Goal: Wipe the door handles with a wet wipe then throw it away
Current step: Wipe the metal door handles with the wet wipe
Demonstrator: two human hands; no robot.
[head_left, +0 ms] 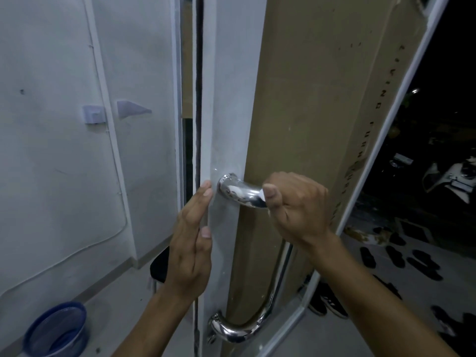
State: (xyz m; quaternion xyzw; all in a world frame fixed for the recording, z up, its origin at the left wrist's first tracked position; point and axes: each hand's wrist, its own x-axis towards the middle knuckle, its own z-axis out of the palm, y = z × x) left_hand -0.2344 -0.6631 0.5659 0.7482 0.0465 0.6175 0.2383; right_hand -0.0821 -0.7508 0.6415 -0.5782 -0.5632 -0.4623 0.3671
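Wiping the upper bend of the chrome door handle [240, 193], seen from the head camera: right hand [296, 204] curled in a fist round the bar, thumb on top, pinching a sliver of white wet wipe [263, 194] against the metal just below the top mount. Left hand [193, 243] flat, fingers straight and together, pressed against the white door edge [224, 124] beside the mount, holding nothing, probably steadying the door. Wiping step under way, by the look of it; lower curve [239, 328] of the handle untouched by either hand. Next move likely calls for sliding the fist down the bar while keeping the wipe wrapped tight. Blue basin [55, 331] on the floor at lower left, well apart; contents too dim to tell. Shoes [327, 300] outside the doorway.
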